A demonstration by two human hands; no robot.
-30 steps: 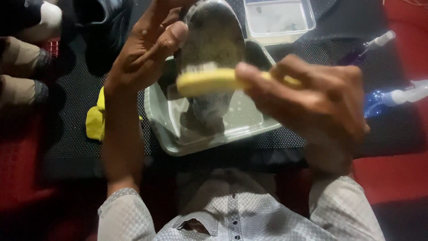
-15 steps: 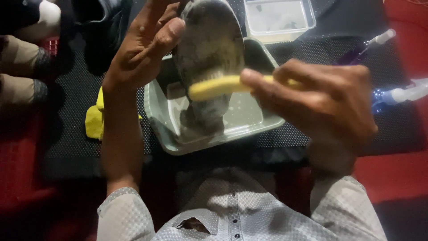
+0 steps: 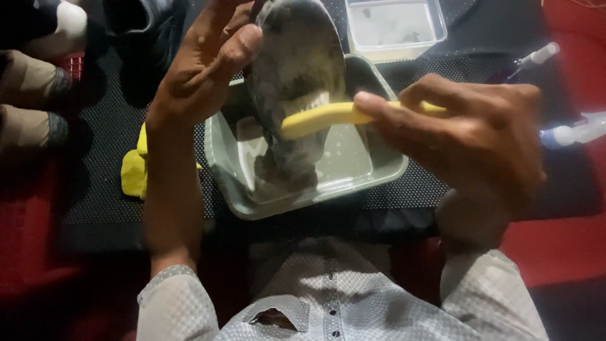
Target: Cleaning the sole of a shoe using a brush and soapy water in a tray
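Just below the left hand (image 3: 202, 72), a grey-green plastic tub (image 3: 379, 177) is sitting on a black dotted mat (image 3: 101, 164), holding a shallow layer of cloudy water. The left hand is gripping the upper edge of a shoe (image 3: 297, 76), thumb pressed against its side, and is holding it upright with its soiled sole facing up at the person and its lower end dipping into the tub. The right hand (image 3: 473, 139) is closed tight around the handle of a yellow brush (image 3: 328, 117), fingers wrapped over it, and the brush head is lying across the middle of the sole, bristles touching it. Beyond the shoe, a clear rectangular container (image 3: 394, 25) is sitting on the mat. Left of the left forearm, a yellow cloth (image 3: 134, 170) is lying crumpled just beside the tub. Off past the right hand's knuckles, a spray bottle (image 3: 577, 132) is lying on its side, with a pen-like tool (image 3: 533, 60) above it. Near the left hand's far side, dark shoes (image 3: 142, 31) are waiting. The person's pale dotted shirt (image 3: 334, 297) is filling the foreground.
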